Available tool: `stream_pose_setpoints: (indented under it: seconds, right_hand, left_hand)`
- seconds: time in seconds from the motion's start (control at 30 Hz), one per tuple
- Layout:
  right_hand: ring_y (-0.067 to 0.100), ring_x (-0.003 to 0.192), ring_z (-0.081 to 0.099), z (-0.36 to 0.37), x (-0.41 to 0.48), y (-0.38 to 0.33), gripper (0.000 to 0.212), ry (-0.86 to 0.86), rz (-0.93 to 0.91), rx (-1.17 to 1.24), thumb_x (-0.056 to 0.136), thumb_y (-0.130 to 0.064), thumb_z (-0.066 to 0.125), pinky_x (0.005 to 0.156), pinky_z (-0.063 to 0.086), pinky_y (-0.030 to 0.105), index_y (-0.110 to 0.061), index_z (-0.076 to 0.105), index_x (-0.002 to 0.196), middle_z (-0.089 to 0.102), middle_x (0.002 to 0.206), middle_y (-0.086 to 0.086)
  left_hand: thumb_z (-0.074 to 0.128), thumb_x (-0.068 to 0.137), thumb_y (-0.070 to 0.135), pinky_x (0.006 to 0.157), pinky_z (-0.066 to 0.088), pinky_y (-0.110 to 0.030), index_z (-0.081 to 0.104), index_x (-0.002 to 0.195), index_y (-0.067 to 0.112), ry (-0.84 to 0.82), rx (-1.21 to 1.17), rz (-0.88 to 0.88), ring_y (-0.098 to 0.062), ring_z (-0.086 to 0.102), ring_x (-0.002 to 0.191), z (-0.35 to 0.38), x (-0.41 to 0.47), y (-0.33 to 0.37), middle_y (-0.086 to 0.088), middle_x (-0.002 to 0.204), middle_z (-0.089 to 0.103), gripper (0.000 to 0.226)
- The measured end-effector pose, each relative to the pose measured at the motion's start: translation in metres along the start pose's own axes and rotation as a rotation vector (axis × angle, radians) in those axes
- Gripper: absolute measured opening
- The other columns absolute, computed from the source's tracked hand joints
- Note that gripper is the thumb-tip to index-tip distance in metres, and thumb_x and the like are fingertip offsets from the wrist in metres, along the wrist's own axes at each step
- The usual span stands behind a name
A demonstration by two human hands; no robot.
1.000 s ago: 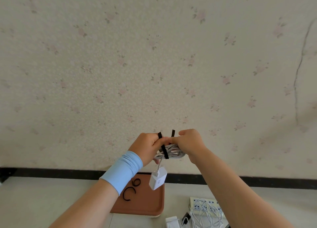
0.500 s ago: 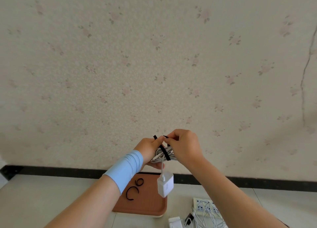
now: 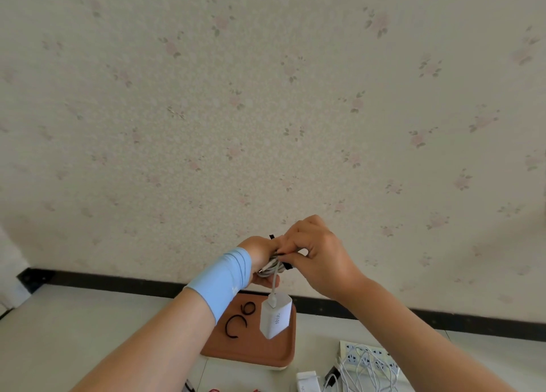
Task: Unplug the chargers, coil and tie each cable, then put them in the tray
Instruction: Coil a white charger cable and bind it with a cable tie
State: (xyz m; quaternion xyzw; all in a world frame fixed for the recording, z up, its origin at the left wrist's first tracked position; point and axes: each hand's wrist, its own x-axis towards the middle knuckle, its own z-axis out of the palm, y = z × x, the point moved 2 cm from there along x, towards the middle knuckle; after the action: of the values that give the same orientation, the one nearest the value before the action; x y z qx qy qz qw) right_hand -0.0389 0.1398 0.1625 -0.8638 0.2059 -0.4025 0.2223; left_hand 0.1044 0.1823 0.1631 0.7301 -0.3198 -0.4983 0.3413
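Both hands grip the coiled white cable point(image 3: 273, 266) mid-frame: left hand point(image 3: 260, 254) clutching it, right hand point(image 3: 317, 253) pinching the black tie point(image 3: 286, 266). Its charger point(image 3: 276, 318) dangles over the tray point(image 3: 254, 351).

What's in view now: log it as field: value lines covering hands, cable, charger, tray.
left hand: grips coiled cable
right hand: pinches black tie on the coil
charger: hangs from the coil, above tray
tray contents: two loose ties
power strip: right of tray, white cables on it
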Motion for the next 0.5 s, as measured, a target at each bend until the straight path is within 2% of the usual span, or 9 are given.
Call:
stream_pose_setpoints:
  seconds: [0.13, 0.27, 0.4, 0.5]
  right_hand:
    - [-0.001, 0.103, 0.048, -0.001, 0.003, 0.003, 0.012, -0.055, 0.008, 0.002, 0.079, -0.008, 0.083, 0.086, 0.040, 0.009, -0.019, 0.079, 0.081, 0.059, 0.094, -0.022]
    - [0.000, 0.103, 0.053, -0.001, 0.003, 0.009, 0.012, -0.125, 0.058, 0.007, 0.083, -0.013, 0.081, 0.084, 0.039, 0.006, -0.023, 0.081, 0.088, 0.062, 0.099, -0.022]
    - [-0.004, 0.111, 0.054, -0.007, 0.001, 0.009, 0.017, -0.175, 0.114, 0.033, 0.089, -0.021, 0.076, 0.087, 0.043, 0.007, -0.027, 0.081, 0.104, 0.061, 0.111, -0.025]
    - [-0.006, 0.115, 0.055, -0.010, 0.000, 0.009, 0.016, -0.219, 0.184, 0.092, 0.091, -0.023, 0.074, 0.094, 0.046, 0.012, -0.031, 0.081, 0.104, 0.059, 0.115, -0.031]
  left_hand:
    - [0.053, 0.099, 0.040, 0.050, 0.056, -0.030, 0.066, 0.089, -0.001, 0.047, -0.054, -0.019, -0.021, 0.059, 0.045, -0.007, 0.006, 0.002, -0.014, 0.067, 0.064, 0.043]
    - [0.053, 0.098, 0.042, 0.055, 0.057, -0.034, 0.064, 0.105, -0.004, 0.070, -0.082, -0.027, -0.023, 0.059, 0.040, -0.009, 0.009, 0.003, -0.017, 0.068, 0.064, 0.047]
    - [0.051, 0.100, 0.041, 0.051, 0.057, -0.033, 0.064, 0.096, -0.004, 0.101, -0.121, 0.005, -0.024, 0.060, 0.044, -0.011, 0.008, 0.002, -0.015, 0.068, 0.066, 0.047]
    - [0.051, 0.100, 0.040, 0.050, 0.056, -0.033, 0.065, 0.096, -0.005, 0.112, -0.137, 0.016, -0.024, 0.061, 0.044, -0.011, 0.006, 0.001, -0.016, 0.069, 0.067, 0.047]
